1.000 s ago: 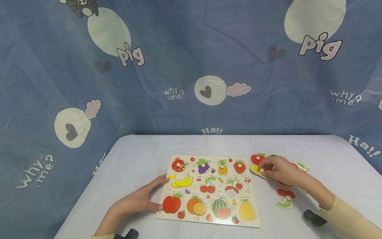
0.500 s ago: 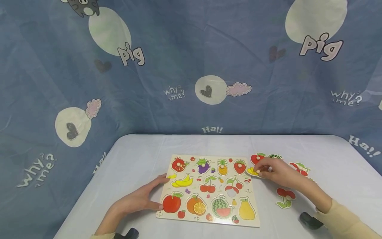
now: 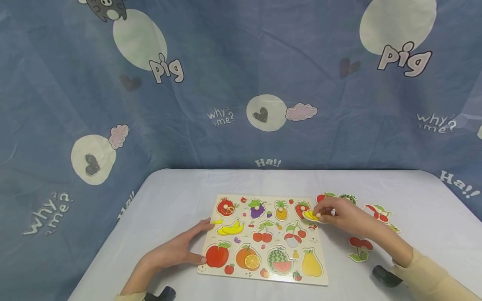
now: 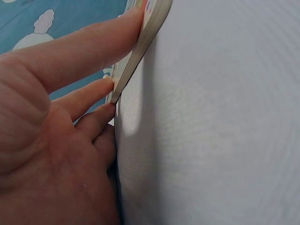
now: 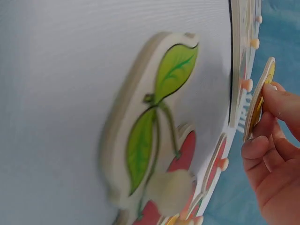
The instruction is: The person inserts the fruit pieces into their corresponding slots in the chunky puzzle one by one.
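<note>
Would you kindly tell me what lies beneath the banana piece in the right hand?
In the head view, the banana piece overlaps the right edge of the puzzle board and part of the strawberry. Whatever it covers there cannot be seen.

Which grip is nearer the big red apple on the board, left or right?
Left. The left grip touches the board's left edge, close beside the apple; the right grip, holding the banana piece, is farther off, by the board's right edge.
</note>
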A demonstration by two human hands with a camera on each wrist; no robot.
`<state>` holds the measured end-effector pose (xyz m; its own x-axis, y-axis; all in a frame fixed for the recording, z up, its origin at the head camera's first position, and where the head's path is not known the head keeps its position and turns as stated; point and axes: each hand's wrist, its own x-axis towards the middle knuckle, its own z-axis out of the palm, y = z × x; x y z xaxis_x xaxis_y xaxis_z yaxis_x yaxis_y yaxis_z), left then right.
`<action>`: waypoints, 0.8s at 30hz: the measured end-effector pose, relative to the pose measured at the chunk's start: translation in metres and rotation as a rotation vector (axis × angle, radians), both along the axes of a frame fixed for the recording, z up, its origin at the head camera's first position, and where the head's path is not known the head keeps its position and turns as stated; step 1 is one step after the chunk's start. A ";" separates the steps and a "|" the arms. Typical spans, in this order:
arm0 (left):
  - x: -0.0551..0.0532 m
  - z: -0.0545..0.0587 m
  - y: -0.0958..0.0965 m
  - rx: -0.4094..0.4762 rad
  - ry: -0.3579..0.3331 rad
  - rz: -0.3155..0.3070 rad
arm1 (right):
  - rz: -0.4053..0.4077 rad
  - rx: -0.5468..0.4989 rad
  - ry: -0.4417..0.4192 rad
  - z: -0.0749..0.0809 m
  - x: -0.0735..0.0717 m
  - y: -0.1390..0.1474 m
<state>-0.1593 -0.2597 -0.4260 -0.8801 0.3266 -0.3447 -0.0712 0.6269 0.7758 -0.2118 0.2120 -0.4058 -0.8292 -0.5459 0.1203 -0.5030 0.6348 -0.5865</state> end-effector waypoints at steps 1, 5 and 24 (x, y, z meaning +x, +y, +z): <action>0.000 0.000 0.000 0.001 0.000 -0.001 | 0.003 0.004 0.001 0.001 0.000 -0.001; 0.000 0.000 -0.001 0.007 0.005 -0.011 | 0.012 0.016 -0.008 0.003 0.000 -0.007; 0.001 0.001 -0.001 0.031 0.015 -0.027 | 0.144 -0.010 -0.054 0.011 -0.008 -0.030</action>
